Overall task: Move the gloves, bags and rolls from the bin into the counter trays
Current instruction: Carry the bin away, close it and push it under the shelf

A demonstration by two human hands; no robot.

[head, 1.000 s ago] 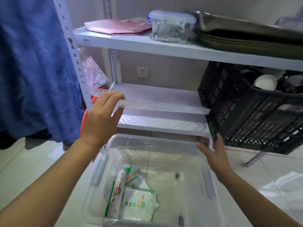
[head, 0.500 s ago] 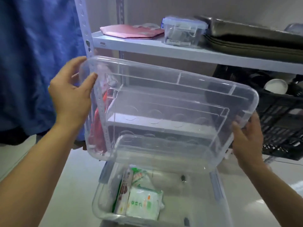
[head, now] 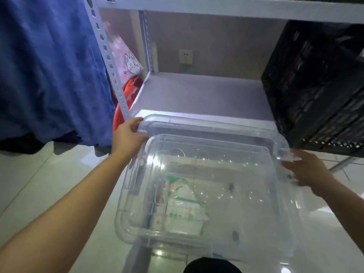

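**Two bare hands hold a clear lid over an open storage bin**

A person's view looks down at a clear, rigid plastic storage bin [head: 275, 223] with rounded corners, sitting on a glossy pale tiled floor [head: 39, 184]. Above it hangs a transparent rectangular plastic lid [head: 206, 133], ribbed and moulded with shallow circles, tilted so its far edge is higher.

The left hand [head: 128, 136] grips the lid's left corner, thumb on top and fingers curled under the rim. The right hand [head: 307, 172] holds the right edge with fingers fairly straight along the underside; how tightly it grips cannot be told through the blur.

Inside the bin, seen through the lid, several soft white plastic packets with green and orange print [head: 183, 209] lie stacked against the left half of the bottom. Which are gloves, bags or rolls is too blurred to tell.

Behind the bin stands a pale grey metal shelf unit [head: 197, 95] with a perforated upright. A black lattice-walled plastic crate [head: 315, 85] sits on its right side. A white wall socket [head: 185, 57] shows behind. To the left hangs crumpled blue fabric [head: 49, 66], with a pink cat-printed bag [head: 128, 64] and something red [head: 130, 91] beside the upright.
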